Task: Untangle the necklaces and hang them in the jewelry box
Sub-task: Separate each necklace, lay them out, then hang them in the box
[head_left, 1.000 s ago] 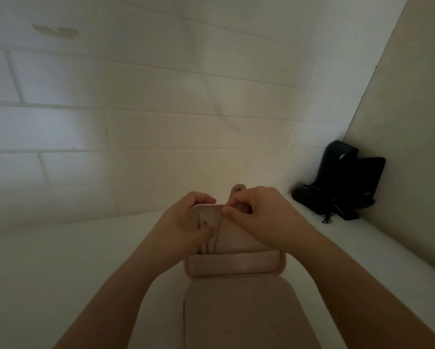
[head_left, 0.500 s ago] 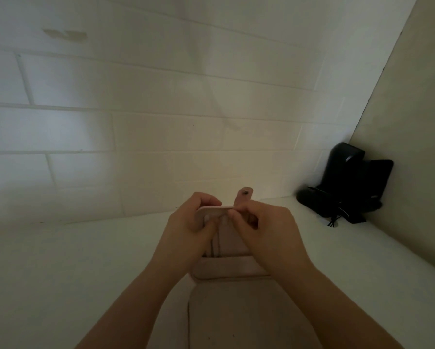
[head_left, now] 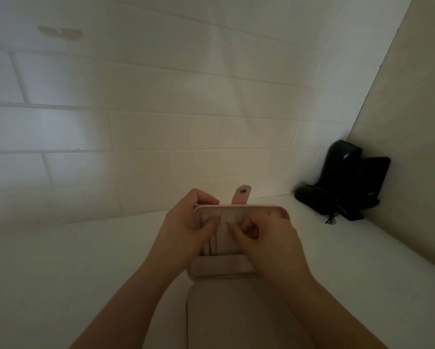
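Necklaces (head_left: 210,244) – thin chains hanging down the upright lid of the jewelry box (head_left: 239,210) on the worktop (head_left: 85,260), long axis vertical. Left hand (head_left: 183,230) grips lid's left edge; right hand (head_left: 267,238), just right, fingers pinched – on what, unclear.

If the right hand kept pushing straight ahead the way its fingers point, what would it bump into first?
Most likely the upright lid of the pink box: the right hand already has its fingertips at the lid's inner face. The white wall stands behind it. Depth is hard to judge.
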Demonstrator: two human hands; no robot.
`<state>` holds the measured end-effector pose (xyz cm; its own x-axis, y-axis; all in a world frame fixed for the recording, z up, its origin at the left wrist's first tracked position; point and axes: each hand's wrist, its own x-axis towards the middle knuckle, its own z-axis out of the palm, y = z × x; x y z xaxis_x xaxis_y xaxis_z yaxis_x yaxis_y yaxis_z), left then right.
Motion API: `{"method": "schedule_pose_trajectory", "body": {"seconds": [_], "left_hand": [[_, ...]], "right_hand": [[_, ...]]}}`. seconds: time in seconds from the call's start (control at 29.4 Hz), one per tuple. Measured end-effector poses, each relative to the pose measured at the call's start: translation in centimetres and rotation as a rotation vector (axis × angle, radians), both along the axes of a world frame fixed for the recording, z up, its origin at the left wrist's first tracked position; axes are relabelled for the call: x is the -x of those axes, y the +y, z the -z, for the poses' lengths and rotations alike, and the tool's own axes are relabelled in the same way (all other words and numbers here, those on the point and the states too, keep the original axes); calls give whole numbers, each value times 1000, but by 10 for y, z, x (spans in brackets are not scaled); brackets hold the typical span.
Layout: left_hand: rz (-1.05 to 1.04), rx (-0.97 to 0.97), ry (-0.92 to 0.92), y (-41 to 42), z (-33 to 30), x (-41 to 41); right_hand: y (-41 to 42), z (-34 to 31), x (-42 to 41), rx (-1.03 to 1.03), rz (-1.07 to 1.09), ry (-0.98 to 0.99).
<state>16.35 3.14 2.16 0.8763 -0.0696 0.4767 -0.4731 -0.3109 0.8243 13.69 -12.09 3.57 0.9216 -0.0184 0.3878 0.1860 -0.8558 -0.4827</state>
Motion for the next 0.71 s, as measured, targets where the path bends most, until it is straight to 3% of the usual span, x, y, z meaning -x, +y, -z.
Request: {"method": "schedule_pose_trajectory", "body": {"seconds": [0.24, 0.44, 0.71], "left_hand": [[50, -164, -6, 7, 1, 1], [66, -246, 24, 8, 2, 0], [114, -339, -43, 11, 1, 0]], "right_hand": [[-23, -10, 8, -12, -172, 340], [-19, -30, 5, -428, -205, 366], [-5, -24, -6, -559, -198, 392]]}}
